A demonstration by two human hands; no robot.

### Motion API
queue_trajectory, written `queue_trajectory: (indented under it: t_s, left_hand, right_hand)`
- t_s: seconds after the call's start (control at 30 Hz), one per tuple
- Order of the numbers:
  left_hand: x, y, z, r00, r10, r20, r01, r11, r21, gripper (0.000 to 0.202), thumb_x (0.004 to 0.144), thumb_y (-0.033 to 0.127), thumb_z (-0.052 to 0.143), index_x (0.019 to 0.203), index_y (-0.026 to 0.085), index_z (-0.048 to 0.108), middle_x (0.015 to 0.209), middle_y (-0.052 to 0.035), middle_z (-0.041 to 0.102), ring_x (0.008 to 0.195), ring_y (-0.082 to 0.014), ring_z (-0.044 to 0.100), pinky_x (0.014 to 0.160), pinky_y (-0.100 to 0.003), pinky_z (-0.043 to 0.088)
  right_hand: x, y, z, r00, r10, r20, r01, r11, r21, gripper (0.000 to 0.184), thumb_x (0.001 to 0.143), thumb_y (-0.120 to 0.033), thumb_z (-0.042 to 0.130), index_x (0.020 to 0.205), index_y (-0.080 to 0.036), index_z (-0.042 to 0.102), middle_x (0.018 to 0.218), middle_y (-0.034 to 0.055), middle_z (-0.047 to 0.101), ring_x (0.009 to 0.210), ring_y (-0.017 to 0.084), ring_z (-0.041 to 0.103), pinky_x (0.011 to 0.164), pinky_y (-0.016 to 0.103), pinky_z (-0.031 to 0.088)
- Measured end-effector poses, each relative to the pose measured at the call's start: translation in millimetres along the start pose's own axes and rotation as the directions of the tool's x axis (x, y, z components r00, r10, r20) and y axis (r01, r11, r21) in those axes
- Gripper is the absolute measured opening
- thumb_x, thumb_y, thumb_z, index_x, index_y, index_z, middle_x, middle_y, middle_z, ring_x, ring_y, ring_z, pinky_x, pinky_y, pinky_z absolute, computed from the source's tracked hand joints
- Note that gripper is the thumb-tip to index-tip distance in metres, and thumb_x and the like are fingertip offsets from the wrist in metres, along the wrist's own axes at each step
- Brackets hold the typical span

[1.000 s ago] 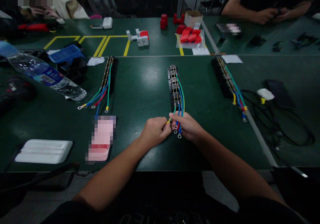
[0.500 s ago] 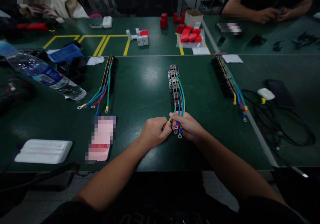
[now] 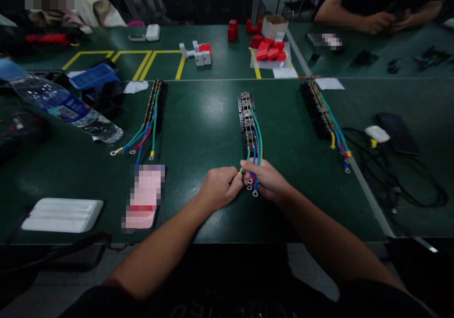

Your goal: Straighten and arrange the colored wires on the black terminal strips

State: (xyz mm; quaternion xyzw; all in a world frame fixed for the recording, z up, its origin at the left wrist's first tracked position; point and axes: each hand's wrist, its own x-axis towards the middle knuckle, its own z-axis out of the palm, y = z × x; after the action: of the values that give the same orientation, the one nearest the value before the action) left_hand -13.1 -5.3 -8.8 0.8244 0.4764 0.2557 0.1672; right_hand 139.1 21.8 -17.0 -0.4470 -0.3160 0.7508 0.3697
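A black terminal block strip (image 3: 247,119) with brass-coloured rails lies lengthwise in front of me. Green, blue and red wires run from it toward me, tipped with ring terminals (image 3: 255,193). My left hand (image 3: 222,189) is closed, pinching the end of a green wire (image 3: 247,156) near its yellow sleeve; its ring is hidden by my fingers. Just beside it, my right hand (image 3: 269,180) is closed around the bundle of wires, thumb on top. Several ring ends hang out below the right hand's fingers.
Similar wired strips lie at left (image 3: 156,105) and right (image 3: 316,110). A phone (image 3: 146,195), white box (image 3: 63,215) and water bottle (image 3: 64,102) occupy the left. Red parts (image 3: 271,49) sit at the back, black cables (image 3: 393,176) at right. Another person's hands (image 3: 385,22) are far right.
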Motion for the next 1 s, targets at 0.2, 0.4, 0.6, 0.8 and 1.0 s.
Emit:
queue_trajectory:
  t_s: [0.2,0.4,0.6,0.8,1.0]
  left_hand:
    - [1.3,0.1,1.3,1.000,-0.002,-0.024,0.002,1.000,-0.009,0.028,0.086,0.025,0.042,0.059,0.017,0.048,0.052,0.0027,0.045,0.047,-0.0091,0.040,0.050,-0.025,0.028]
    - [1.3,-2.1,4.7,0.998,0.043,-0.048,-0.041,0.999,0.032,0.026,0.084,0.023,0.044,0.058,0.017,0.047,0.051,0.0032,0.043,0.047,-0.0091,0.037,0.049,-0.025,0.027]
    - [0.6,-2.6,4.0,0.999,0.036,-0.028,-0.035,0.999,0.019,0.026,0.085,0.025,0.043,0.060,0.017,0.048,0.053,0.0027,0.045,0.048,-0.0096,0.039,0.050,-0.025,0.028]
    - [0.2,-0.3,0.0,1.000,0.008,0.012,-0.008,1.000,-0.010,0.029,0.089,0.026,0.039,0.062,0.017,0.048,0.055,0.0021,0.047,0.050,-0.0098,0.043,0.052,-0.025,0.030]
    - [0.5,-2.0,3.0,0.999,0.017,-0.027,-0.017,1.000,-0.018,0.026,0.084,0.023,0.044,0.060,0.017,0.046,0.053,0.0034,0.043,0.048,-0.0090,0.039,0.051,-0.025,0.027]
  right_hand:
    - [-0.4,-1.0,0.6,1.000,0.002,0.006,-0.002,1.000,0.003,0.030,0.071,-0.034,0.070,0.061,-0.018,0.048,0.045,-0.0054,0.050,0.039,0.006,0.046,0.042,0.020,0.037]
    - [-0.4,-1.6,0.9,1.000,0.016,0.003,-0.016,1.000,0.001,0.029,0.071,-0.033,0.070,0.062,-0.018,0.048,0.045,-0.0057,0.050,0.038,0.007,0.046,0.041,0.020,0.037]
    - [0.5,0.1,-0.6,1.000,0.002,0.010,-0.002,1.000,0.004,0.029,0.071,-0.034,0.070,0.062,-0.018,0.048,0.045,-0.0055,0.050,0.038,0.007,0.046,0.041,0.020,0.037]
    - [0.7,0.6,0.0,1.000,-0.002,0.005,0.002,1.000,0.015,0.029,0.071,-0.033,0.070,0.061,-0.018,0.048,0.045,-0.0058,0.050,0.038,0.006,0.046,0.042,0.020,0.037]
    - [0.2,0.2,0.2,1.000,-0.003,0.009,0.003,1.000,0.000,0.030,0.070,-0.035,0.071,0.061,-0.017,0.048,0.045,-0.0055,0.050,0.039,0.007,0.046,0.042,0.020,0.037]
